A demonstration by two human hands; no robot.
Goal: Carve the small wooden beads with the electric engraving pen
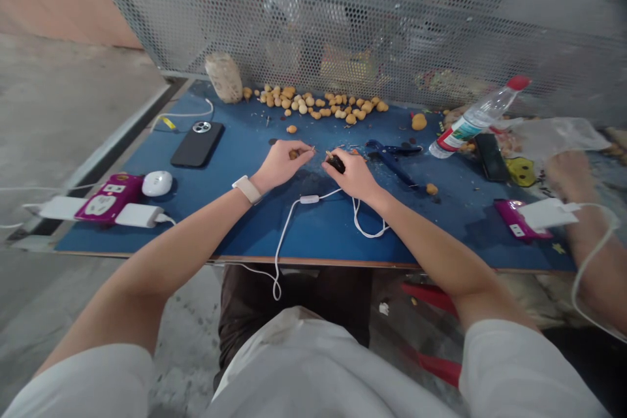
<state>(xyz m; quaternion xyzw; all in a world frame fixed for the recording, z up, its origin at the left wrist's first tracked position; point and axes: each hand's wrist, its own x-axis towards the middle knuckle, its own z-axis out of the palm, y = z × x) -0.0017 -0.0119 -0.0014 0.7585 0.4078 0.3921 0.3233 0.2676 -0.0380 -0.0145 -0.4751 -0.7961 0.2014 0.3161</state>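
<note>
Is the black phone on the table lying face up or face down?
Face down: the black phone shows its back, with the round camera module facing up.

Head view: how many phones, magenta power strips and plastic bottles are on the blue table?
Black phones: 2
Magenta power strips: 2
Plastic bottle: 1
Total: 5

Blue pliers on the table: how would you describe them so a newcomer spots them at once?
On the blue table, find the person's right hand. Just to its right, before the red-capped water bottle, lie the pliers. Their blue handles nearly blend into the tabletop, setting them apart from the pale nuts scattered nearby.
</note>
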